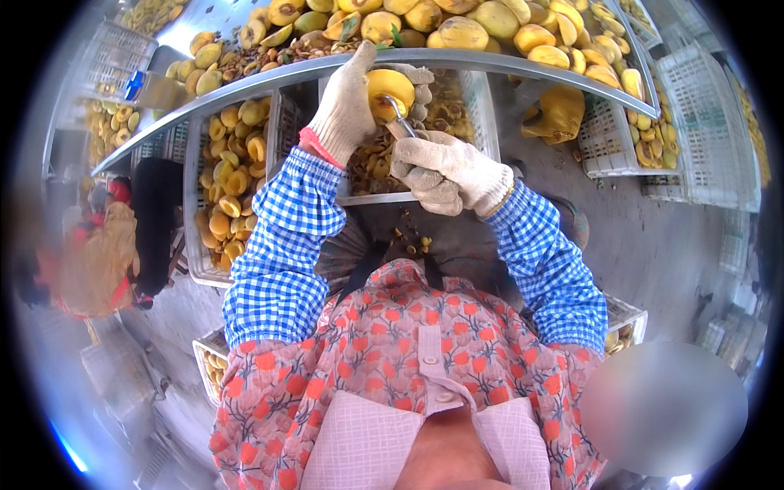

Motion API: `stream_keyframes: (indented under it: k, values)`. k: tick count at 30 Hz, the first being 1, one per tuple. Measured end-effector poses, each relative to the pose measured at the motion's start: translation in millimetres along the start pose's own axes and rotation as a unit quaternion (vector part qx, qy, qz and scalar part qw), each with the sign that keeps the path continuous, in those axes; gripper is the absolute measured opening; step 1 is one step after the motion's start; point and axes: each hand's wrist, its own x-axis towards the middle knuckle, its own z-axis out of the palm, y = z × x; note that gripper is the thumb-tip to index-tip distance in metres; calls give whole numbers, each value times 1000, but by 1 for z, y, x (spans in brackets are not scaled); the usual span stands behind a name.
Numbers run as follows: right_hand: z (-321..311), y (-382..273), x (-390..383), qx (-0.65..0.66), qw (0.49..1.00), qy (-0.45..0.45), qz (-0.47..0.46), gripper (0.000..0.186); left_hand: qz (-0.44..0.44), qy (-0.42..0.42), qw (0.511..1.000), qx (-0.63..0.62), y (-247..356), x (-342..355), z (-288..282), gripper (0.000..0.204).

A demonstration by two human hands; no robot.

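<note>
- A metal-edged table (490, 59) is stretching across the top of the view, its rim curving just beyond the hands.
- On it, a broad heap of yellow fruit (462, 33) is lying, with darker scraps gathering toward the heap's left.
- Below the table's edge, a pale crate (194, 175) is standing at the left, holding cut fruit with hollow middles.
- A second crate (380, 198) is sitting beneath the hands, its yellow and brown pieces showing between and around the gloves.
- Blue-and-white checked sleeves (286, 229) are covering both forearms, which are reaching up toward the table.
- The right hand (445, 167), wearing a soiled pale glove, is clamping its fingers around a small tool.
- The left hand (347, 102), gloved likewise, is closing around a piece of yellow fruit, its fingers showing on the far side.
- That piece of yellow fruit (390, 84) is resting in the left hand, above the second crate and near the table's rim.
- The small tool (394, 105) is pointing its curved metal end into the fruit's opening.
</note>
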Motion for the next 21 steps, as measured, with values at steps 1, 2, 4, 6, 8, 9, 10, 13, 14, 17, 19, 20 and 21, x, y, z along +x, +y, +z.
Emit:
stream_keyframes:
  k: [1, 2, 4, 6, 8, 9, 10, 13, 14, 17, 19, 20, 21]
  values:
    - [-2, -1, 2, -28, 1000, 1, 0, 28, -32, 67, 995, -61, 10, -9, 10, 51]
    - [-6, -2, 2, -69, 998, -7, -5, 29, -72, 42, 994, -66, 11, -6, -3, 51]
    - [-15, -2, 3, -107, 994, 6, -3, 30, -16, 202, 974, 105, 11, -12, -25, 53]
    - [-38, 6, 5, -132, 989, 61, 6, 31, 16, 216, 961, 171, 21, -24, -68, 56]
    - [-45, 8, 1, -177, 981, 80, 24, 29, 23, 238, 889, 390, 31, -42, -125, 60]
    - [-50, 8, 4, -148, 986, 74, 38, 28, 25, 307, 741, 596, 33, -42, -137, 63]
    - [-52, 4, 8, -94, 990, 83, 69, 27, 45, 332, 685, 646, 37, -33, -123, 62]
    - [-42, -9, 8, -155, 987, 48, -14, 25, 253, 199, 699, 639, 61, 12, -55, 62]
    - [-43, -16, 7, -129, 991, 46, -7, 24, 257, 143, 696, 655, 64, 34, -24, 58]
    - [-51, -26, 6, -107, 990, 81, -33, 25, 265, 32, 624, 734, 70, 90, 35, 58]
    - [-55, -30, 2, -76, 989, 104, -68, 22, 213, 21, 581, 785, 73, 119, 47, 65]
    - [-59, -32, -1, -70, 988, 108, -83, 22, 181, -12, 593, 785, 81, 127, 51, 68]
    - [-62, -33, -2, -66, 987, 109, -96, 23, 146, -41, 603, 783, 93, 131, 51, 72]
